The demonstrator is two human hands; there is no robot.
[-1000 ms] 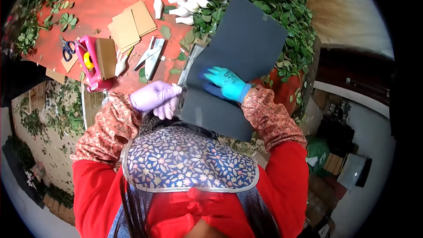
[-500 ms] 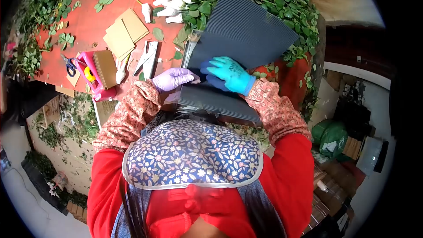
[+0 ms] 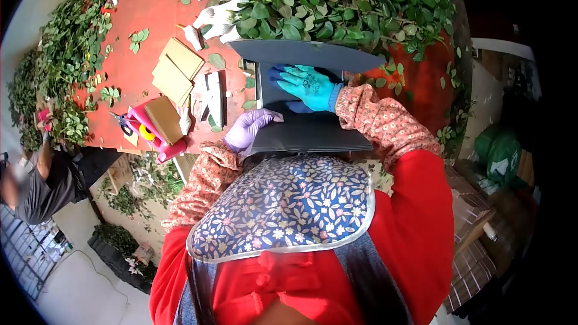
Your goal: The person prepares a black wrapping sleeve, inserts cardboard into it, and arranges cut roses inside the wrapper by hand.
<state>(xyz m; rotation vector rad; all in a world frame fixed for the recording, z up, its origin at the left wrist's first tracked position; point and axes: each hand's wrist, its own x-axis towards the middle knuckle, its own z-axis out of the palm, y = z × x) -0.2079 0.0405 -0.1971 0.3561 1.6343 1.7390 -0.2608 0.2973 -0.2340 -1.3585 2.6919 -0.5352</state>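
Observation:
A dark corrugated sheet (image 3: 313, 129) lies on the table's near edge in front of my body. Its near and far panels are bent up from the middle. My left hand (image 3: 248, 130), in a thin lilac glove, is closed on the left end of the near panel. Flat on the middle of the sheet rests my right hand (image 3: 310, 86), in a teal and blue work glove with its fingers stretched to the left. Just left of the sheet is a white and metal stapler-like tool (image 3: 212, 100).
Leafy stems with white-wrapped heads (image 3: 226, 15) lie across the back. To the left are brown cards (image 3: 176, 72), a pink holder (image 3: 147, 123) with yellow tape, and dark-handled scissors (image 3: 124, 125). Another person (image 3: 48, 186) is at the far left, near more foliage (image 3: 66, 54).
The far panel has swung from lying nearly flat to standing up, and the near panel is also raised. My right hand stays flat on the sheet. The view has shifted, bringing another person in.

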